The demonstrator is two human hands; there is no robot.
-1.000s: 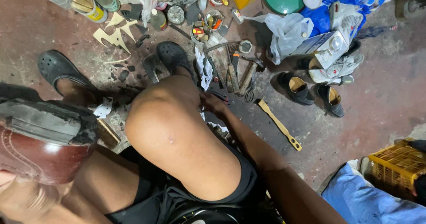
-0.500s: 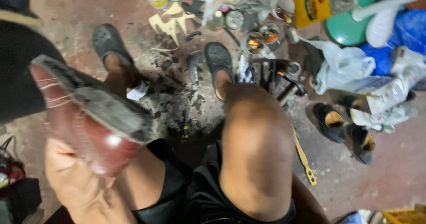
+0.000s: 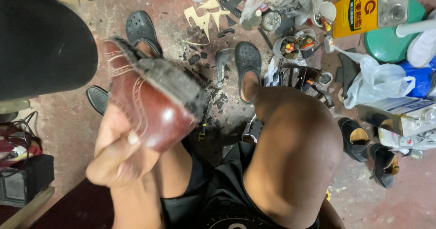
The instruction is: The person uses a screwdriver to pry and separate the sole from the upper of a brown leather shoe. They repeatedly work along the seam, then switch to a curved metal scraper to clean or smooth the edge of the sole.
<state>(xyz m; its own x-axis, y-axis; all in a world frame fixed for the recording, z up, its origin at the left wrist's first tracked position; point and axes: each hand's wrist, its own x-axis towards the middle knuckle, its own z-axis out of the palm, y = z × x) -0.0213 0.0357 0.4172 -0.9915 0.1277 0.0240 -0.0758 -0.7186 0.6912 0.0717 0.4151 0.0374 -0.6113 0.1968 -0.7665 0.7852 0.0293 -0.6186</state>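
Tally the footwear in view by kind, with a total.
Brown leather shoe in the left hand: 1
Black clogs on the feet: 2
Black heeled shoes on the floor: 2
Total: 5

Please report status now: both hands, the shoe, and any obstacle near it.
Left hand grips brown leather shoe, sole up. Right hand not in view. Nothing blocks the shoe; black clogs and tools on floor below.

The left hand [image 3: 119,154] grips a red-brown shoe [image 3: 152,106], sole up, at centre left; tools [image 3: 309,79] litter the floor [image 3: 63,120] at upper right.
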